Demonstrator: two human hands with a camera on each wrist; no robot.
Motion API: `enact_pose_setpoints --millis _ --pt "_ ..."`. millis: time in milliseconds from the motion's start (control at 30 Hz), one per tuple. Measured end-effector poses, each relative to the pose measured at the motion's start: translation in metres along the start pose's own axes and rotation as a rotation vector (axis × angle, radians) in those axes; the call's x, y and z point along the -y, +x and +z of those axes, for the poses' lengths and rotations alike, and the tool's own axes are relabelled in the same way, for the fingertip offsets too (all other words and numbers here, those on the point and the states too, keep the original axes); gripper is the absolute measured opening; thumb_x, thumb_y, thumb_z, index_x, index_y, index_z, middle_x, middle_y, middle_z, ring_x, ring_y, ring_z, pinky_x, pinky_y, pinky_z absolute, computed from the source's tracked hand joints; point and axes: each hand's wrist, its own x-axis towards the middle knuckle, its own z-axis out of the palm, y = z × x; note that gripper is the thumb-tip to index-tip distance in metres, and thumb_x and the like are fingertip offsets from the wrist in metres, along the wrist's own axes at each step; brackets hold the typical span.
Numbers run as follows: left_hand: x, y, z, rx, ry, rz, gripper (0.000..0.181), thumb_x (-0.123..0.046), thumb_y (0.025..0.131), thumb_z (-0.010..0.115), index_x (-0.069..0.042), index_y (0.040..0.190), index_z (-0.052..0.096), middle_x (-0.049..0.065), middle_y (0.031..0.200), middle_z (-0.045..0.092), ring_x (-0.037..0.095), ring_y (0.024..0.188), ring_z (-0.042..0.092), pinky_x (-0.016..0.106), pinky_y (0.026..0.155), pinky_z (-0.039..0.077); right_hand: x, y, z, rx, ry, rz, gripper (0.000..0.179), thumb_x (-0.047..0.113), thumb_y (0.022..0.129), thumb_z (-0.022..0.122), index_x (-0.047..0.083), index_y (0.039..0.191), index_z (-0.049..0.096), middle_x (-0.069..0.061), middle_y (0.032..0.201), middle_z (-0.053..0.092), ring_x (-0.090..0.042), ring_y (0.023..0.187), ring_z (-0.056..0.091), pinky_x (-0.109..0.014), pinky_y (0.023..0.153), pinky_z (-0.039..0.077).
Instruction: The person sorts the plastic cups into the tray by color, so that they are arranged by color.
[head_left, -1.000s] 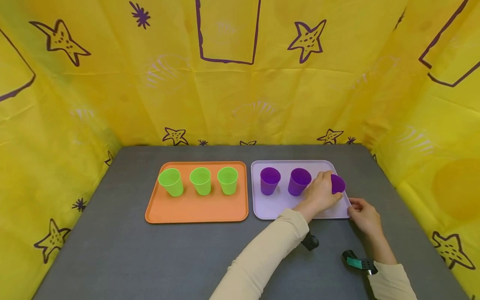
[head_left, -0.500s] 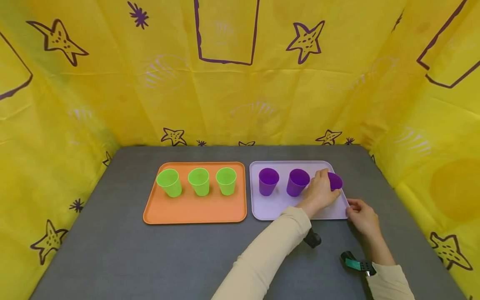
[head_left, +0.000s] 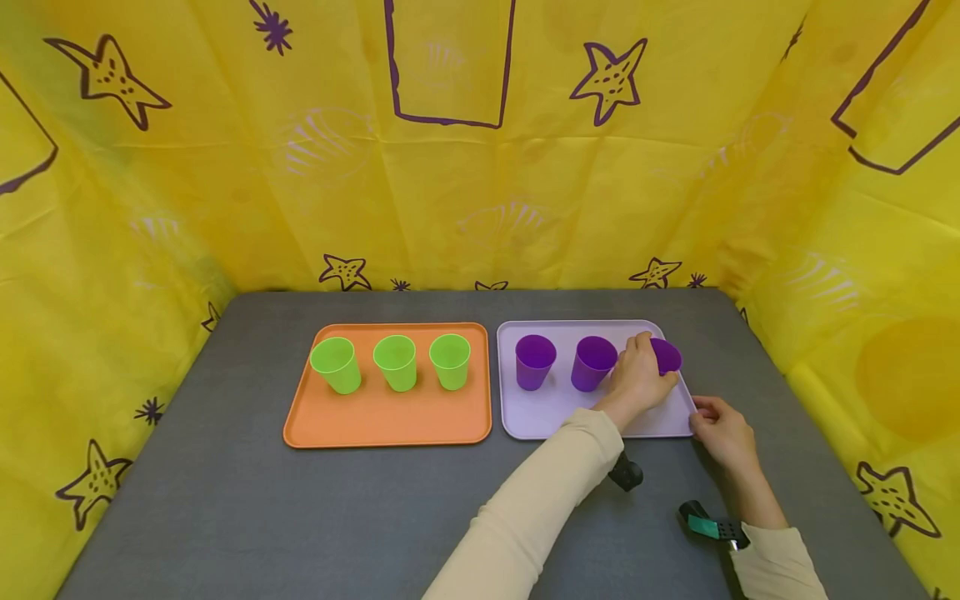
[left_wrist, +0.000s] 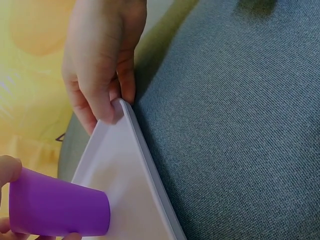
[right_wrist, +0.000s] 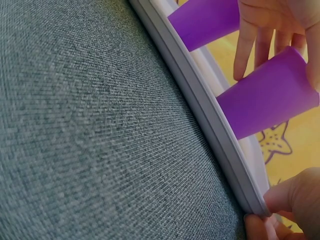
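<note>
My left hand (head_left: pixel 636 379) grips the rightmost purple cup (head_left: pixel 666 355) by its sides; in the right wrist view its fingers reach down around the cup (right_wrist: pixel 272 92). The cup stands at the right end of the lilac tray (head_left: pixel 558 417), its base at the tray surface in the left wrist view. My right hand (head_left: pixel 724 435) pinches the tray's near right corner, thumb on top of the rim, as the right wrist view shows. Two more purple cups, a left one (head_left: pixel 535 363) and a middle one (head_left: pixel 594 364), stand upright in the same row.
Left of the lilac tray lies an orange tray (head_left: pixel 390 421) bearing a row of three green cups, the middle one (head_left: pixel 395 363) among them. Both trays are on a dark grey table (head_left: pixel 337 517). Yellow patterned cloth (head_left: pixel 450 183) encloses the back and sides.
The held purple cup has shifted slightly left and away from me on the tray, with my left hand. My right hand keeps its hold on the corner. The head view has panned a little.
</note>
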Motion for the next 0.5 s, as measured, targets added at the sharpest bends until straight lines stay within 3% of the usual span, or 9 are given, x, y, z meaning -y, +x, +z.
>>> enact_pose_setpoints --millis 333,500 --pt "0.0014 -0.0005 0.001 -0.007 -0.012 -0.003 0.068 -0.038 0.079 0.069 -0.018 0.135 0.036 -0.002 0.125 0.05 0.012 0.106 0.054 0.023 0.089 0.047 0.002 -0.0012 0.0011 -0.003 -0.006 -0.001 0.034 0.015 0.085 0.054 -0.002 0.114 0.058 -0.018 0.092 0.063 -0.01 0.067 0.052 -0.021 0.055 0.042" --pt "0.0021 -0.0027 -0.0006 -0.001 -0.02 0.038 0.079 -0.041 0.078 0.069 -0.015 0.141 0.028 -0.001 0.137 0.041 0.013 0.118 0.049 0.023 0.096 0.043 0.0025 -0.0009 0.0002 -0.008 -0.009 -0.01 0.034 0.014 0.085 0.054 -0.003 0.114 0.058 -0.019 0.092 0.063 -0.009 0.067 0.051 -0.021 0.054 0.042"
